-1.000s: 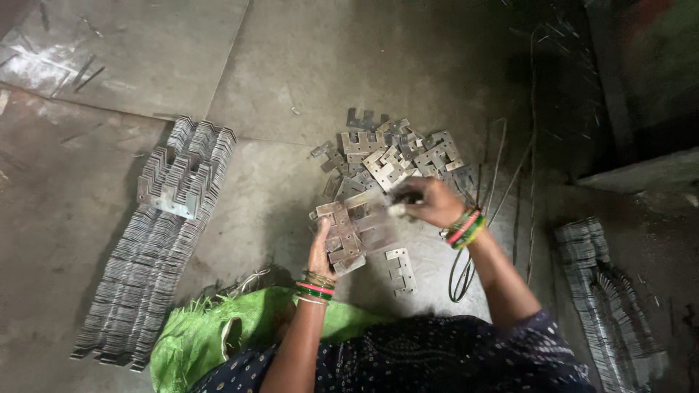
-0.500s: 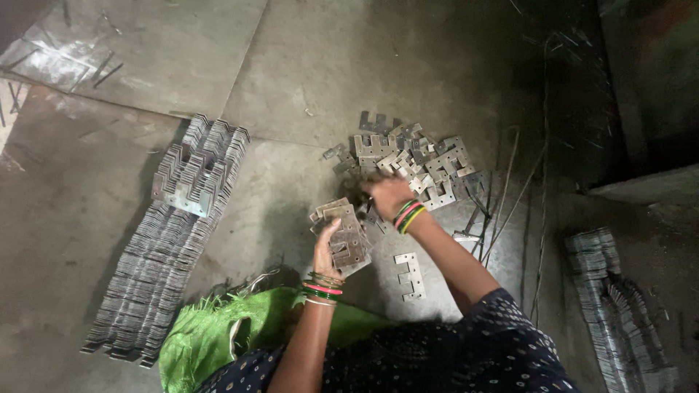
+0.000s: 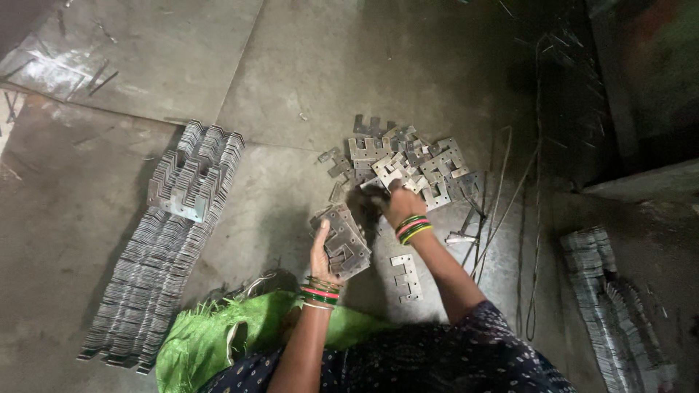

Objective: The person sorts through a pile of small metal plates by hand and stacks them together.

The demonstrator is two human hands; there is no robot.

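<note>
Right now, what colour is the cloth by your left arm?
Bright green cloth, beside the left hand's forearm; head view shows it best.

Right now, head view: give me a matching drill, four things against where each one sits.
Things:
1. left hand
2. right hand
3. long stacked row of plates
4. single notched plate

Places:
A. lying alone on the floor beside the right forearm
B. reaching into the loose pile of plates
C. far left on the floor
D. holding a small stack of plates

Pairs: 1-D, 2-B, 3-C, 4-A
</note>
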